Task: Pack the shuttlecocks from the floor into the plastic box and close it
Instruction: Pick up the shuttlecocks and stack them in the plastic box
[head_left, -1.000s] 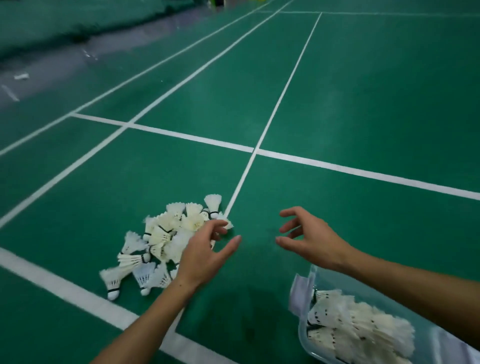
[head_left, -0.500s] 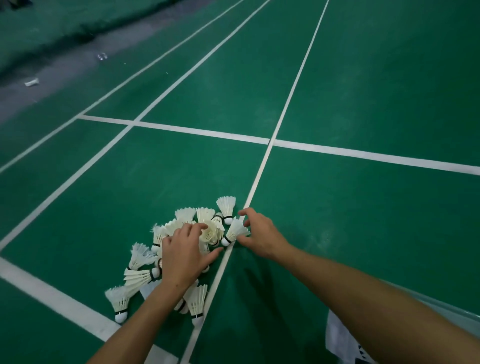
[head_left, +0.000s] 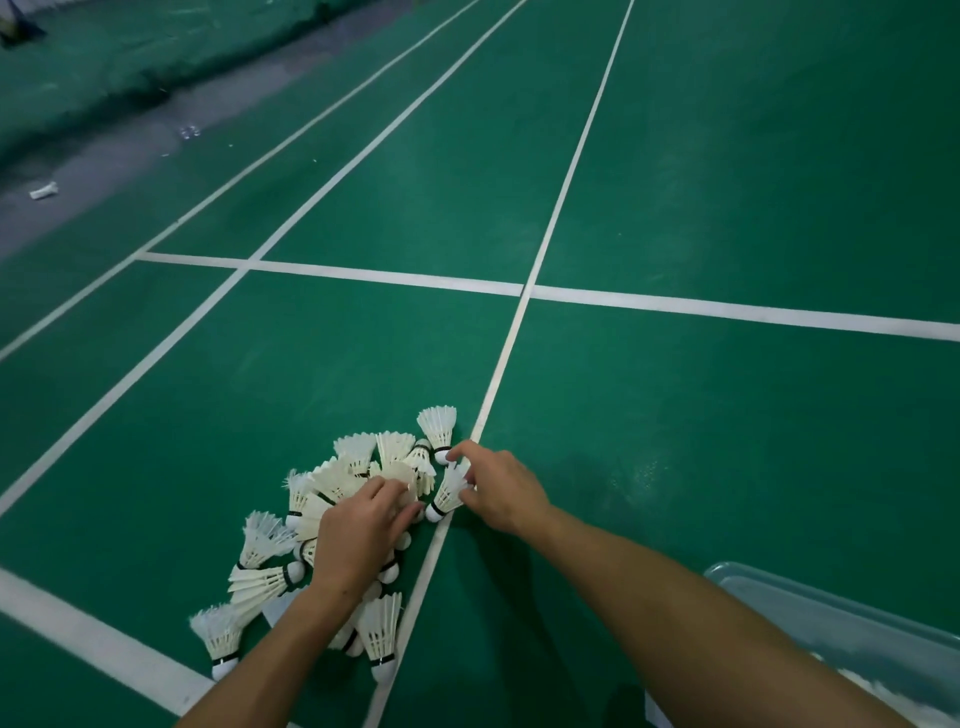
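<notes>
Left hand (head_left: 358, 540) curled on shuttlecock pile (head_left: 332, 525); right hand (head_left: 498, 493) pinched one shuttlecock (head_left: 448, 491). Best gathered by the corks, feathers unsquashed, before the box (head_left: 810, 597).

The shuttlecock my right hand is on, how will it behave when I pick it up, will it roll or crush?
The shuttlecock looks very light, being mostly thin feathers. The feather skirt probably bends or frays if the right hand squeezes hard. Lying on its side, its rounded cork could let it roll in a curve.

Left hand (head_left: 358, 540) palm-down, fingers curled — right hand (head_left: 501, 491) pinching.
</notes>
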